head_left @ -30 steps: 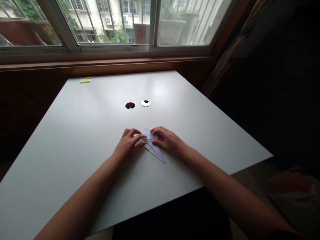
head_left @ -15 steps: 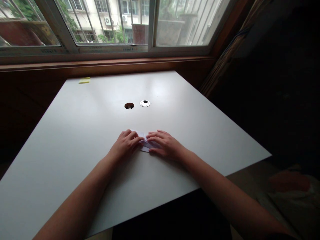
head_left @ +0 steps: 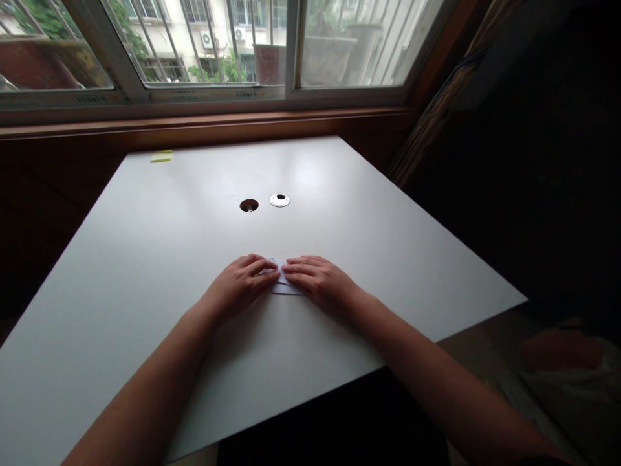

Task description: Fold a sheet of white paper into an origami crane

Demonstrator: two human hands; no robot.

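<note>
A small piece of folded white paper lies on the white table, its layers overlapping at a slant. My left hand is on the left part of the paper, fingers bent and closed on its edge. From the other side, my right hand presses down with its fingers stretched out flat over the fold. The fingertips of both hands almost meet at the middle of the paper. Much of the paper's left and right ends is hidden under the hands.
The white tabletop has a round cable hole and a round metal cover beside it. A yellow sticky note pad lies at the far left edge. Behind the table is a barred window.
My right hand has flattened onto the paper, its thumb now tucked from sight. The raised flap between the hands is now pressed down. My left fingers have straightened somewhat.
</note>
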